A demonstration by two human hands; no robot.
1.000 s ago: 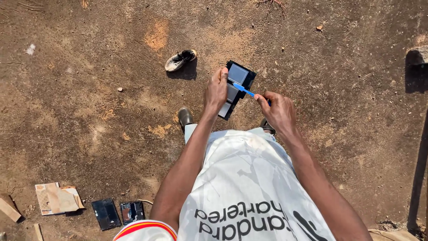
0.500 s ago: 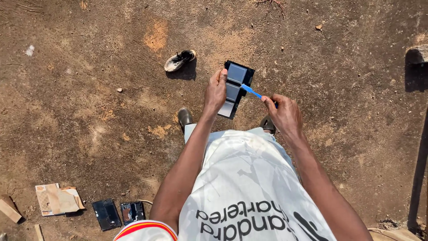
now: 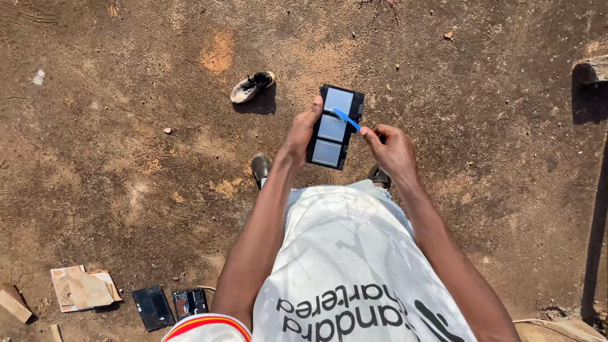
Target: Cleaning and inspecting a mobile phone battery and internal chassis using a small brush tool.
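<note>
Three pale blue-grey rectangular cells are seen in a row on the dark, oblong panel (image 3: 335, 127), which is gripped along its edge by the left hand (image 3: 303, 132). A thin blue tool (image 3: 346, 118) is pinched in the right hand (image 3: 394, 150), its tip laid on the panel. Beyond the panel, a lone shoe (image 3: 251, 87) lies on the dirt.

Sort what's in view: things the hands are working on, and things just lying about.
In hand: dark rectangular panel held by left hand; blue tool held by right hand.

Lying about: lone shoe, cardboard piece, two small dark panels on ground.
</note>
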